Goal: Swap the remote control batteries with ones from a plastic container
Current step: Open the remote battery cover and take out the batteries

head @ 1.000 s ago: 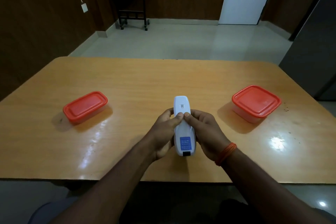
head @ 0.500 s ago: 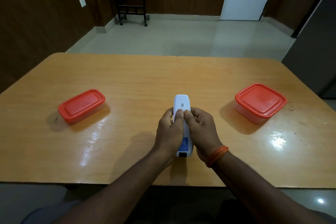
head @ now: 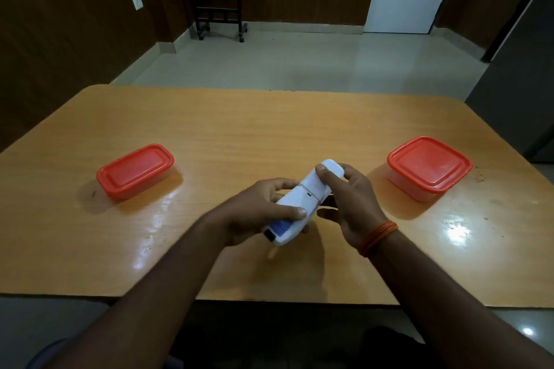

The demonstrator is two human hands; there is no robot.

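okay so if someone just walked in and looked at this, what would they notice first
Probably the white remote control, held over the middle of the wooden table by the left hand and the right hand. Next, the two red-lidded plastic containers, both closed: the left container and the right container, one at each side.
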